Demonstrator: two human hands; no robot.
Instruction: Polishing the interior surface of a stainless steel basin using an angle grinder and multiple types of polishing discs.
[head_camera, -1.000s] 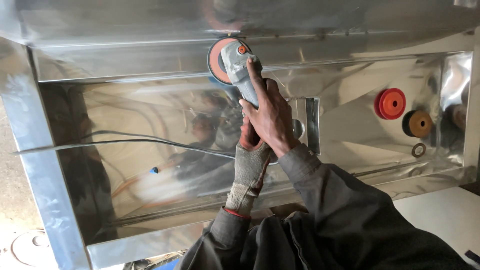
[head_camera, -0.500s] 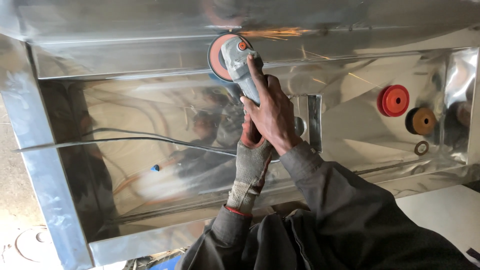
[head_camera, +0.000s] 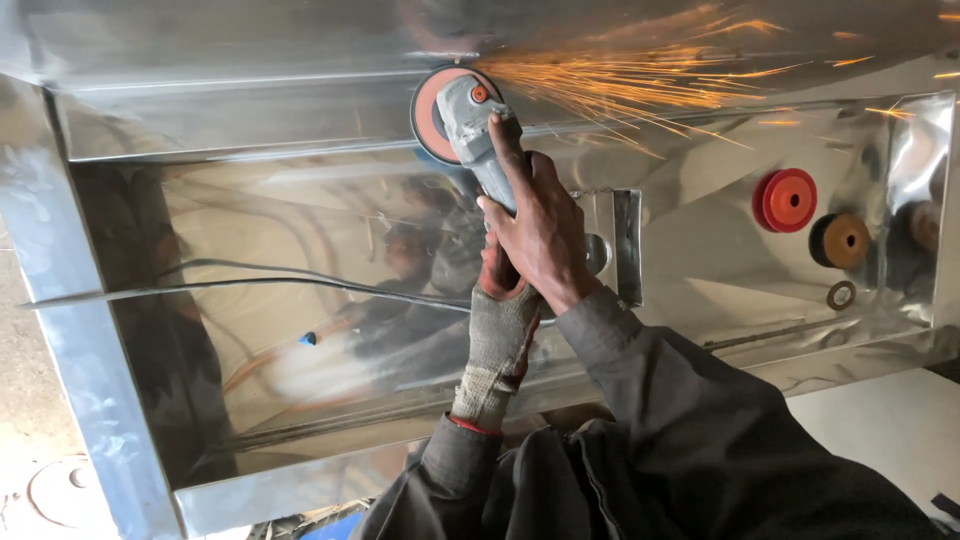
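1. I see my right hand (head_camera: 540, 235) clenched round the body of the angle grinder (head_camera: 478, 125), forefinger stretched along it to steer.
2. My gloved left hand (head_camera: 500, 325) grips the grinder's tail just behind the right, steadying it.
3. The grinder's orange disc (head_camera: 430, 115) presses on the far wall of the steel trough (head_camera: 250, 110), so sparks (head_camera: 640, 80) fly rightward from the grinder.
4. Right of the grinder, spare discs (head_camera: 785, 200) lie inside the trough, within reach.

Grey angle grinder (head_camera: 478, 125) with orange-red disc (head_camera: 430, 115); orange-yellow sparks (head_camera: 640, 75); mirror-silver steel tray (head_camera: 300, 130); grey knit glove with red palm on left hand (head_camera: 497, 325); red disc (head_camera: 786, 200), brown disc (head_camera: 840, 240); dark grey sleeves (head_camera: 680, 400).
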